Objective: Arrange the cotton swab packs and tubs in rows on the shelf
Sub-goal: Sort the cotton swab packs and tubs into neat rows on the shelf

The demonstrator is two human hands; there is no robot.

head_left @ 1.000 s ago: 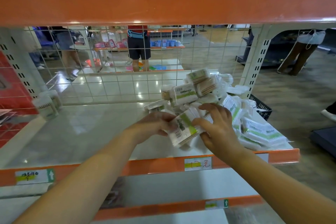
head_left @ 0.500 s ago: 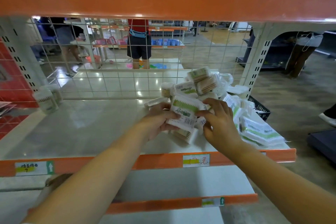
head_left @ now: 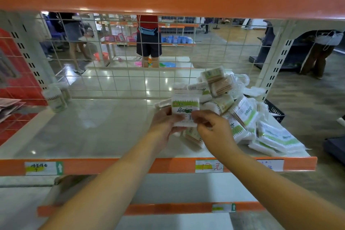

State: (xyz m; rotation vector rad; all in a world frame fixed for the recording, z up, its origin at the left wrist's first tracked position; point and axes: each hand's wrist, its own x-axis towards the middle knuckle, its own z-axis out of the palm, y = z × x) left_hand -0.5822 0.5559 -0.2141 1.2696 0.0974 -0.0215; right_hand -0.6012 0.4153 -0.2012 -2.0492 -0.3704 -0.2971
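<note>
Raised upright off the pile [head_left: 242, 115], a swab pack [head_left: 184, 110] sits pinched by both hands [head_left: 164, 123] [head_left: 214, 132], bare shelf [head_left: 89, 127] leftward

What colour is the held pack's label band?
Green, on a white pack; head view.

A white wire grid [head_left: 119, 73] backs the shelving, held between 2 pale slotted uprights [head_left: 28, 52]. Through it a glossy light tiled floor [head_left: 130, 84] reflects ceiling lights, and it gives way on the right to a grey-brown wood-look floor [head_left: 308, 99]. Farther back stands another orange-edged rack [head_left: 149, 43] carrying pink and blue goods. A person in a red top and dark shorts [head_left: 148, 43] stands before it, and others stand at both sides. A red panel [head_left: 11, 73] fills the left edge; a dark basket [head_left: 276, 112], possibly plastic, sits low on the right.
</note>
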